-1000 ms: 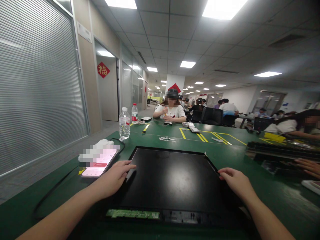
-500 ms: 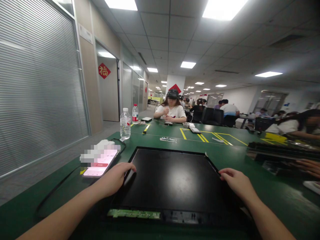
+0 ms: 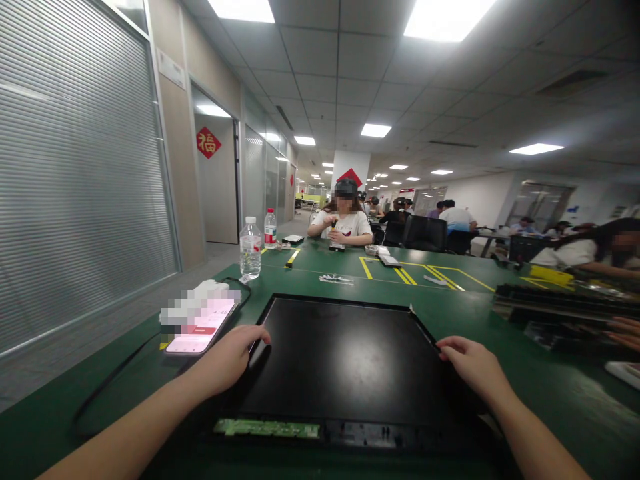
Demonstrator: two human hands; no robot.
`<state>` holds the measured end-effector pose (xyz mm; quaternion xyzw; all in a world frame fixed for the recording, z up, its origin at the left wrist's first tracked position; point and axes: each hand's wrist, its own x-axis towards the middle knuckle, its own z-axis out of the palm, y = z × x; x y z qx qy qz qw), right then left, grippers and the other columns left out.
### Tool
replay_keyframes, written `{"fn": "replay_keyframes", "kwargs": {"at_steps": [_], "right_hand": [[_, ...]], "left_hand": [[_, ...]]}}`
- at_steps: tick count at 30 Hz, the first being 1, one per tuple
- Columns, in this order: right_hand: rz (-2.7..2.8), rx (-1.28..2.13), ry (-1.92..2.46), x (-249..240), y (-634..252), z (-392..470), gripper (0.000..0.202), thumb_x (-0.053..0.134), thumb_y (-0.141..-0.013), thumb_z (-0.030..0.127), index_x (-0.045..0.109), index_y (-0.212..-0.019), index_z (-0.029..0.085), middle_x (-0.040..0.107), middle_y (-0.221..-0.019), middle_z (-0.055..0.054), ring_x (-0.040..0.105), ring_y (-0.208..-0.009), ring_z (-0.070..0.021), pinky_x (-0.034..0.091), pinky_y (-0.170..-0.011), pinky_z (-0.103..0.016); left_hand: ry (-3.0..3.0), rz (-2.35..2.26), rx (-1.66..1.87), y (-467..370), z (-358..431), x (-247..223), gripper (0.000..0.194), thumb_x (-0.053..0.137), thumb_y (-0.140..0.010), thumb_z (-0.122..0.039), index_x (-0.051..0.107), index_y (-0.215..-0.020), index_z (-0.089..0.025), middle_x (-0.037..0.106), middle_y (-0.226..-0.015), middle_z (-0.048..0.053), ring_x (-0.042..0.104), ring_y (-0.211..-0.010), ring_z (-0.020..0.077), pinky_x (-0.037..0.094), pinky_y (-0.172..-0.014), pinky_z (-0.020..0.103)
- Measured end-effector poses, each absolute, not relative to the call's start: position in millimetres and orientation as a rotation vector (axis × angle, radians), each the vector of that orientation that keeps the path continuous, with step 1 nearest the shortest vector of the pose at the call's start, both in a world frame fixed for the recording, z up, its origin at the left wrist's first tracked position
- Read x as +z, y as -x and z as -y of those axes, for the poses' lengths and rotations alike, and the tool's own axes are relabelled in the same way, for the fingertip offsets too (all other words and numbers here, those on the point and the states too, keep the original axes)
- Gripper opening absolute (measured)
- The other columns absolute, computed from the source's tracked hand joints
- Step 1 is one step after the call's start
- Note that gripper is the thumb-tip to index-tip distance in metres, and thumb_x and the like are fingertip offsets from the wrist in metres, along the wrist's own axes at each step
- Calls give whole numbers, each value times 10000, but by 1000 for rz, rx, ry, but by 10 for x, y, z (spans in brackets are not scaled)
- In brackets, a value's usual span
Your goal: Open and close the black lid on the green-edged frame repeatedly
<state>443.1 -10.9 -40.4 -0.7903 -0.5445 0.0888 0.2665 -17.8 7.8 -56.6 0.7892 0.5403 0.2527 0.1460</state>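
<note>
A black display panel lies flat on the green table in front of me, its dark surface catching a ceiling light. Along its near edge runs a strip with a green circuit board on the left. My left hand grips the panel's left edge, thumb over the top and the other fingers hidden beneath or behind it. At the right edge, my right hand pinches the dark frame between thumb and curled fingers. A small pale tab sticks up at the far right corner.
Left of the panel sit a lit phone and a black cable. Beyond stands a clear water bottle, with a red-labelled bottle behind. A person sits opposite. At right, a co-worker's hand is near dark parts.
Both my hands and the panel stay practically in place. The person opposite has shifted a hand slightly, and the co-worker's hand at right has moved a little further right.
</note>
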Motion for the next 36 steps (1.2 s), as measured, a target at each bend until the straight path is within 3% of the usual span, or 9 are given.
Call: {"fn": "replay_keyframes", "kwargs": {"at_steps": [12, 17, 24, 30, 36], "right_hand": [[1483, 218, 2132, -409, -4444, 82, 275, 477, -647, 312, 701, -790, 240, 704, -754, -3, 617, -754, -195, 411, -652, -272], [1477, 234, 2139, -385, -4407, 97, 281, 470, -654, 322, 697, -793, 233, 697, -738, -6, 614, -741, -192, 411, -641, -271], [1426, 308, 2131, -368, -4386, 111, 302, 451, -678, 341, 686, -827, 222, 706, -724, -17, 622, -733, -195, 419, -646, -285], [1302, 186, 2073, -507, -4616, 5, 342, 475, -679, 358, 651, -929, 206, 693, -924, -54, 622, -845, -216, 442, -711, -303], [1411, 318, 2096, -600, -4631, -69, 363, 513, -660, 305, 636, -975, 171, 695, -873, -61, 631, -784, -196, 446, -679, -276]], "left_hand": [[-2272, -1670, 736, 185, -105, -577, 512, 401, -679, -74, 561, -1159, -149, 509, -1277, 118, 463, -1189, 245, 297, -1044, 383], [-2213, -1671, 651, 222, -92, -559, 491, 391, -750, -141, 515, -1225, -153, 558, -1267, 108, 493, -1173, 231, 328, -1018, 370], [-2068, -1667, 645, 268, -25, -461, 533, 401, -738, -139, 485, -1260, -208, 563, -1271, 84, 533, -1133, 253, 372, -969, 396], [-1865, -1435, 889, 282, -59, -438, 530, 414, -744, -153, 439, -1269, -219, 571, -1264, 62, 532, -1138, 240, 409, -945, 397], [-1354, -1171, 1079, 179, -43, -349, 510, 485, -735, -144, 409, -1235, -211, 535, -1307, 78, 644, -970, 207, 540, -777, 318]]}}
